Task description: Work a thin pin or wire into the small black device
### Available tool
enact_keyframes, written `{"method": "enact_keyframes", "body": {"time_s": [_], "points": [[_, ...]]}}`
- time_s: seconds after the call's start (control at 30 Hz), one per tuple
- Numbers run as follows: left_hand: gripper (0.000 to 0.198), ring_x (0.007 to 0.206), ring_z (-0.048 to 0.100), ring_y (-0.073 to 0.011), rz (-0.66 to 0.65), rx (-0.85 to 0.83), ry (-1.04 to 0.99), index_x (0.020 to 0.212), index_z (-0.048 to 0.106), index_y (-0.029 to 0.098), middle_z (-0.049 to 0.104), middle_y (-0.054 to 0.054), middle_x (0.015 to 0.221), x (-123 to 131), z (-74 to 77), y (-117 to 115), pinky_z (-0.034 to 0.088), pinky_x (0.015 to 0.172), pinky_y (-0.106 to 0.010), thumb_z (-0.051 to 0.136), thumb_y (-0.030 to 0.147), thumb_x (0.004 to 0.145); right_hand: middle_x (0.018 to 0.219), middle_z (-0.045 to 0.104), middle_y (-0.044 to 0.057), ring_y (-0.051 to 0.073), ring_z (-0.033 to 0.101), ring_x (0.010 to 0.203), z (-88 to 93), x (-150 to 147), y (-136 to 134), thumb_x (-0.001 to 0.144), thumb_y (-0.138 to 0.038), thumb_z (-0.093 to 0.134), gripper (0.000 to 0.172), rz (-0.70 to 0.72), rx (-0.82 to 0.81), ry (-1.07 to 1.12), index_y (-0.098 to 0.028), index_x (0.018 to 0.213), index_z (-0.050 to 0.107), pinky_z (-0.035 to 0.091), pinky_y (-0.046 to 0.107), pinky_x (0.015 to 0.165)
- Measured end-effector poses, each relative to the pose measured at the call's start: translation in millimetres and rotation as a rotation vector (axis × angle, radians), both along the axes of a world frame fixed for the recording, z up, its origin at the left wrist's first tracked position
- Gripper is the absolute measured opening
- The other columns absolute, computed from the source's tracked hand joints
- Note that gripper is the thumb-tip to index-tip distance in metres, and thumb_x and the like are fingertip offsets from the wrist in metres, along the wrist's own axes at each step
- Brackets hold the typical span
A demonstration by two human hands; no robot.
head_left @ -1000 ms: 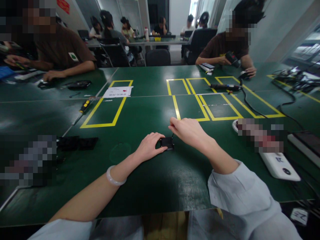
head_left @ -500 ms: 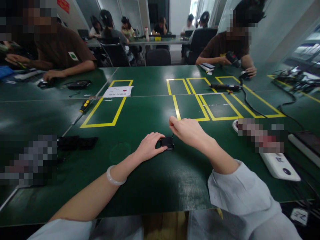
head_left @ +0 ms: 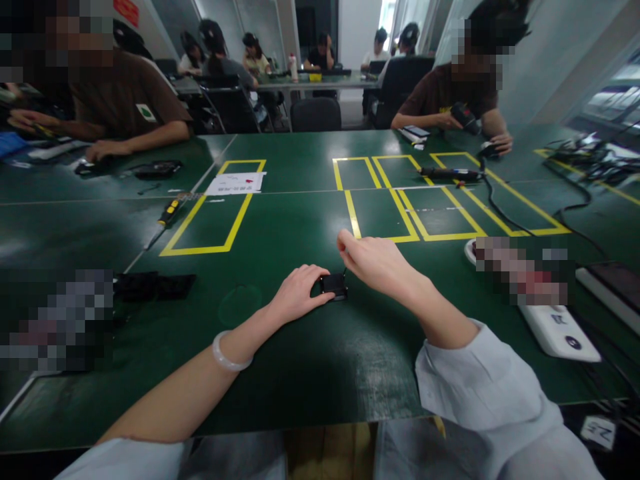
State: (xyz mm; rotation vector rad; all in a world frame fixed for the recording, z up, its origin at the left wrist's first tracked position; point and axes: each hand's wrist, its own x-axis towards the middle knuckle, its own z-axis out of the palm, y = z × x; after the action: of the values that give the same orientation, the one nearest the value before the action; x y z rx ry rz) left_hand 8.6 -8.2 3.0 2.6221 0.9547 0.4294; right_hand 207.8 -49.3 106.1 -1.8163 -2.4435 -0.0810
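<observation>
A small black box-shaped device (head_left: pixel 335 285) lies on the green table, with small bright spots at its corners. Fingers and thumb of my left hand (head_left: pixel 299 293) close around its left side and press it against the tabletop. Just right of and above the device, my right hand (head_left: pixel 381 263) is curled in a closed grip. From beneath that fist a thin dark rod (head_left: pixel 345 271) runs down to the device's far right corner. Its upper end is hidden by my fingers, so its kind does not show.
Yellow tape outlines (head_left: pixel 200 251) mark the green tabletop (head_left: pixel 300 373). A yellow-and-black handled tool (head_left: pixel 171 210) and a paper sheet (head_left: pixel 235 183) lie left. Right are a white power strip (head_left: pixel 560 333) and black cables (head_left: pixel 585 160). Two co-workers sit across the table.
Both hands and the black device stay almost where they were. My right fist has shifted very slightly.
</observation>
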Motion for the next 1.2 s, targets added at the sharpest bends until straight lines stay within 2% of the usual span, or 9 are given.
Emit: {"method": "enact_keyframes", "body": {"time_s": [0.13,0.3,0.57,0.73,1.0,1.2], "points": [[0.034,0.094,0.055,-0.0244,-0.001,0.007,0.006,0.108,0.055,0.020,0.062,-0.006,0.103,0.4,0.7,-0.3,0.044,0.081,-0.037,0.056,0.048,0.088,0.086,0.071,0.005,0.018,0.065,0.071,-0.2,0.2,-1.9,0.091,-0.023,0.038,0.023,0.040,0.022,0.067,-0.018,0.111,0.048,0.024,0.027,0.053],[0.034,0.094,0.055,-0.0246,0.004,0.012,0.006,0.108,0.056,0.020,0.062,-0.006,0.104,0.7,0.6,-0.4,0.044,0.081,-0.037,0.057,0.047,0.088,0.082,0.071,0.006,0.019,0.065,0.069,-2.8,-0.3,1.4,0.096,-0.038,0.037,0.026,-0.003,0.012,0.007,-0.020,0.108,0.050,0.023,0.028,0.052],[0.033,0.094,0.055,-0.0244,0.000,0.008,-0.004,0.107,0.056,0.020,0.063,-0.005,0.105,0.3,-0.5,-0.3,0.044,0.081,-0.037,0.058,0.047,0.088,0.092,0.071,0.005,0.017,0.065,0.072,-1.5,1.0,-0.5,0.094,-0.028,0.039,0.022,0.030,0.026,0.050,-0.019,0.111,0.048,0.024,0.027,0.052],[0.035,0.094,0.055,-0.0244,0.003,0.010,0.001,0.108,0.055,0.019,0.063,-0.006,0.104,0.3,-0.1,-0.4,0.044,0.082,-0.037,0.058,0.047,0.088,0.082,0.071,0.006,0.019,0.065,0.069,-1.3,-0.7,0.1,0.096,-0.038,0.037,0.026,-0.002,0.004,-0.001,-0.019,0.105,0.052,0.022,0.028,0.052],[0.035,0.094,0.055,-0.0240,0.003,-0.002,0.001,0.108,0.055,0.020,0.063,-0.006,0.104,0.4,1.3,-0.7,0.044,0.081,-0.037,0.057,0.048,0.088,0.090,0.071,0.006,0.017,0.065,0.072,0.7,-0.3,-1.8,0.093,-0.023,0.035,0.022,0.028,0.016,0.042,-0.018,0.110,0.049,0.025,0.028,0.054],[0.035,0.094,0.055,-0.0244,0.010,-0.006,0.003,0.108,0.056,0.020,0.062,-0.006,0.103,0.6,1.3,-0.4,0.044,0.081,-0.038,0.057,0.048,0.087,0.085,0.072,0.007,0.021,0.067,0.074,0.5,-0.8,0.2,0.097,-0.040,0.035,0.027,-0.005,-0.007,-0.024,-0.019,0.106,0.052,0.027,0.028,0.054]]}}
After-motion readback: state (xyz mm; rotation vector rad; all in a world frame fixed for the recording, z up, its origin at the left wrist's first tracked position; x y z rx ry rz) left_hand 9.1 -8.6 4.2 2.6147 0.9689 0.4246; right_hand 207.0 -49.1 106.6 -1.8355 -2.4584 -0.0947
